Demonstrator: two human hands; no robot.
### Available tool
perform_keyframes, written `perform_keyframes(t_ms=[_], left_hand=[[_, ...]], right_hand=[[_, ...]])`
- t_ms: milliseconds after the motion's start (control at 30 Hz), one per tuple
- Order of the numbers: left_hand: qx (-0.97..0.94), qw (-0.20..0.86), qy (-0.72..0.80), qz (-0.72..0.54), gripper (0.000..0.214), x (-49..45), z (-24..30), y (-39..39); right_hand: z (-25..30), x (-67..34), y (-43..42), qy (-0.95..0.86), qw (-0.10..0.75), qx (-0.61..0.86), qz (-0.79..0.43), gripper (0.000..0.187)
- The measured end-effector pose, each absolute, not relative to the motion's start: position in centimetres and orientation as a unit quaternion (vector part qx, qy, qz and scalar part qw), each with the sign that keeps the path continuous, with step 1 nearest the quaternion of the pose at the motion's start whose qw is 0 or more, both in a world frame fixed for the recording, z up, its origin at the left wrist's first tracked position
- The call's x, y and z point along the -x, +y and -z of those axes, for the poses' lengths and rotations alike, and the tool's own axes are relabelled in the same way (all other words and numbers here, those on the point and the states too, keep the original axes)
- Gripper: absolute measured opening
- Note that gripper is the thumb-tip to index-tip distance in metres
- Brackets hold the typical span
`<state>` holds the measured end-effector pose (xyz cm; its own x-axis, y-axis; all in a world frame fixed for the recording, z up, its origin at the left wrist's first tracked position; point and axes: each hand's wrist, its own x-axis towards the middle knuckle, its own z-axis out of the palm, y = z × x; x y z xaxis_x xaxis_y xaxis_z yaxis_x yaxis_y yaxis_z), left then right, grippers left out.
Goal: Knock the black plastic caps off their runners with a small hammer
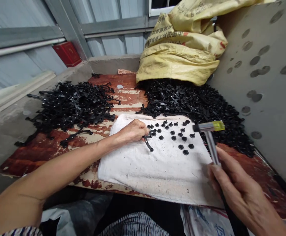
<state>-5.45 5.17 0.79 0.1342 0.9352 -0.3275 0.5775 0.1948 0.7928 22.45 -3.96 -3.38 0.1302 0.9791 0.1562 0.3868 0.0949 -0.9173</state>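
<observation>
A person's left hand (132, 131) curves almost closed, its fingertips (143, 139) pinching the upper end of a short black plastic runner (148, 143) at the edge of a scatter of small round black studs (173, 138). The runner's knobbed lower end points down and toward the person, just above or touching a white towel (155, 167) that lies under the hand. The right hand (243, 193) is closed around a small hammer (212, 147), fingers wrapped about its metal shaft, while a black grip runs down past the palm and out of the frame. The hammer's silver head, banded in yellow, sits up beside the studs, above the towel's far corner; whether it touches anything cannot be told.

Beyond the left hand, a tangled heap of black plastic runners (71, 105) lies on a wooden board (29, 162) with peeling red paint. Ahead of both hands, a larger mound of black plastic parts (194, 105) spreads in front of a yellow woven sack (179, 60) printed with dark characters. To the right of the right hand rises a grey wall (260, 65) marked with dark round spots. A red box (66, 54) stands on a ledge far past the left hand. Striped clothing (134, 226) shows below the board.
</observation>
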Motion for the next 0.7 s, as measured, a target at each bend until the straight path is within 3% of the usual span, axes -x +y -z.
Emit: perform_keyframes(t_ms=[100,200,333,500,633,700], left_hand=[[-0.598,0.454,0.629,-0.203,0.026,5.7,-0.5,5.1],[-0.598,0.456,0.624,-0.212,0.024,5.9,0.1,5.2],[-0.6,0.47,0.606,-0.228,0.023,6.0,0.8,5.4],[-0.594,0.474,0.605,-0.237,0.024,6.2,1.1,5.2],[-0.594,0.497,0.588,-0.233,0.026,6.4,1.4,5.2],[-0.594,0.494,0.593,-0.227,0.026,6.4,1.4,5.2]], right_hand=[[3.1,-21.0,-3.7,-0.765,0.368,0.494,-0.188,0.049],[2.6,-19.1,-3.1,-0.836,0.329,0.42,-0.128,0.059],[2.2,-17.4,-2.4,-0.845,0.347,0.397,-0.087,0.069],[2.2,-17.4,-2.0,-0.861,0.267,0.422,-0.098,0.061],[1.6,-17.4,-2.5,-0.828,0.334,0.444,-0.073,0.062],[1.5,-17.2,-2.4,-0.83,0.328,0.445,-0.074,0.063]])
